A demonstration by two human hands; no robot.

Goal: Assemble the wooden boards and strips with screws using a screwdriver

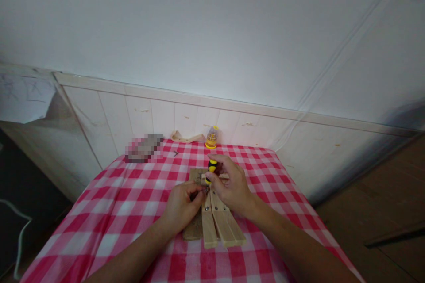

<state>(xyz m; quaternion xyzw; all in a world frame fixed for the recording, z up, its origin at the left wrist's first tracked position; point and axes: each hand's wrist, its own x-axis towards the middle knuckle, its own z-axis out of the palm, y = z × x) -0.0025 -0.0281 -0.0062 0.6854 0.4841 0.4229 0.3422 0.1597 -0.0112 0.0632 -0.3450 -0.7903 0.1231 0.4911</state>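
My right hand (234,184) grips a stubby yellow-and-black screwdriver (212,166) between thumb and fingers, its shaft pointing down at the wood. Close to the screwdriver's tip, my left hand (183,202) pinches at the left edge of the wooden pieces; whatever is between its fingertips is too small to name. Below both hands lie several pale wooden slats (227,225), fanned toward me, with screw heads showing in them. Under the slats is a darker, worn wooden board (192,231). My hands hide part of the far end of the slats.
A red-and-white checkered cloth (139,212) covers the table. At its back stand a yellow-capped clear bottle (211,138), a curved pale strip (187,138) and a small metal piece (175,154). A blurred-out object (145,148) lies back left. A panelled wall (186,115) borders the table.
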